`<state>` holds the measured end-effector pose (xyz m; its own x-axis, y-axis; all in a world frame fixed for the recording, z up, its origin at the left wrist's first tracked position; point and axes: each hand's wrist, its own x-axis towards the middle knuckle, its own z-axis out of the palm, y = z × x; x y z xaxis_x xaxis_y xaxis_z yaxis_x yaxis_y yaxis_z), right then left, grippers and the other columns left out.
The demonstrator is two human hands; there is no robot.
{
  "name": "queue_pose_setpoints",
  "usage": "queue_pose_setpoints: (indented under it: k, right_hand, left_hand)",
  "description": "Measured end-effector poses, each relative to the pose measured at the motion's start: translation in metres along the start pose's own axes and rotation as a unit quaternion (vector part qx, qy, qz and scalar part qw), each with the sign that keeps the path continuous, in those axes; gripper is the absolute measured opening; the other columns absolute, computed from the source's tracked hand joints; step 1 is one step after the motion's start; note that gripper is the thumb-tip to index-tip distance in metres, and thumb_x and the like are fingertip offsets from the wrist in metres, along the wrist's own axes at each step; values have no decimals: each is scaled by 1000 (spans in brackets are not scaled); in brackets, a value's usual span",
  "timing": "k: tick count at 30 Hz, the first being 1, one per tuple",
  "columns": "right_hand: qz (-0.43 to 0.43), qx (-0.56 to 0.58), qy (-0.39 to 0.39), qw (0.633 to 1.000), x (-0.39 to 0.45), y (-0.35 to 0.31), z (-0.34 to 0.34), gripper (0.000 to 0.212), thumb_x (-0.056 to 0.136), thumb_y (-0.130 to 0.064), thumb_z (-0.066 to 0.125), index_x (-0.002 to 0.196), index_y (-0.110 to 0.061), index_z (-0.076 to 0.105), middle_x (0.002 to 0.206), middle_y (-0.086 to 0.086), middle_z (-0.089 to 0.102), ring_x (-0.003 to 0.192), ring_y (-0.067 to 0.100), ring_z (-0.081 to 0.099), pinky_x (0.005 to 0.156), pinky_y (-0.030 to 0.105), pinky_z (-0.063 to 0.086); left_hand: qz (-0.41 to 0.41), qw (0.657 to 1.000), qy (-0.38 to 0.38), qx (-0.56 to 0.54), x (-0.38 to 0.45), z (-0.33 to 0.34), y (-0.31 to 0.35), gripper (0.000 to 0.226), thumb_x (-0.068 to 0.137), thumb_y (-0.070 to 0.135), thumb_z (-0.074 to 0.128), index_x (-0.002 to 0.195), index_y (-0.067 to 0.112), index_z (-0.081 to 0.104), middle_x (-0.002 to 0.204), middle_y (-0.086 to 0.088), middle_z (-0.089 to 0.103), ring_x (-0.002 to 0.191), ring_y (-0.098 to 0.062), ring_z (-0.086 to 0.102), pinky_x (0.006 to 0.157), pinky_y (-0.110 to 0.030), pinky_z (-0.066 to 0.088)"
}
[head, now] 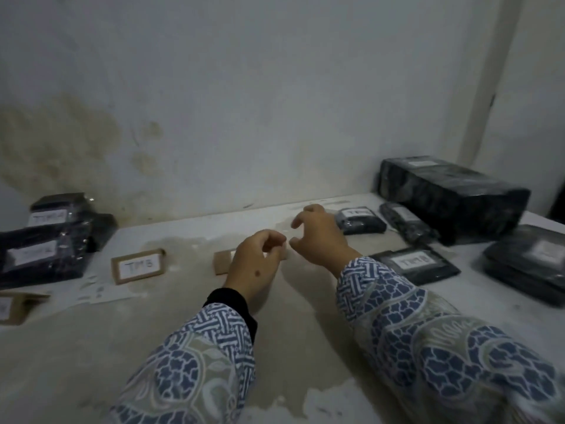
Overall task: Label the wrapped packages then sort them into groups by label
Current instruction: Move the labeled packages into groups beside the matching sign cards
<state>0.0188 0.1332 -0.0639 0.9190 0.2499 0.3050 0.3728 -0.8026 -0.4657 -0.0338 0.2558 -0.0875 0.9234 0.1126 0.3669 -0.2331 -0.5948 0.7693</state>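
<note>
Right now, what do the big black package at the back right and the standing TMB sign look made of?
Big black package: looks like glossy black plastic wrap, given its wrinkles and sheen; contents hidden. TMB sign: apparently matte brown cardboard with a white paper label.

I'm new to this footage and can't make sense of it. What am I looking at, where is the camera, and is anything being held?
There is no machine here: a person works with bare hands, and the one camera sits on their head, looking forward and down. The patterned sleeves are their arms. The left hand has its fingers curled over a small cardboard tag on the table; whether it grips it is hard to tell. The right hand hovers with loosely curled fingers, holding nothing. Another tag, lettered, stands to the left. Black wrapped packages with white labels lie in two groups: a left pile and a right group.
</note>
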Motion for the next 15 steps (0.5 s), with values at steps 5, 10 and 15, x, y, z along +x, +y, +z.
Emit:
queue_pose_setpoints:
  k: [5, 10, 15]
  right_hand:
    - [77, -10, 4, 997, -23, 76, -28, 34, 82, -24, 65, 114, -15, 59, 133, 8, 42, 124, 32, 40, 101, 43, 40]
    - [160, -17, 8, 987, -45, 137, -52, 33, 83, -26, 62, 113, -15, 59, 133, 9, 44, 125, 32, 39, 102, 41, 39]
    - [184, 9, 30, 982, -53, 176, -69, 29, 83, -21, 61, 108, -8, 63, 126, 14, 51, 111, 32, 52, 92, 37, 45]
  left_hand:
    - [5, 999, -47, -15, -5, 63, 27, 19, 92, 10, 49, 104, 16, 63, 100, 5, 61, 98, -11, 58, 87, -21, 44]
    - [-23, 994, -102, -22, -8, 113, 42, 17, 93, 11, 47, 99, 20, 60, 103, 2, 61, 100, -15, 59, 87, -25, 45]
    - [6, 993, -117, 23, -1, 149, 53, 14, 92, 12, 48, 91, 22, 57, 105, 0, 55, 102, -21, 56, 92, -34, 48]
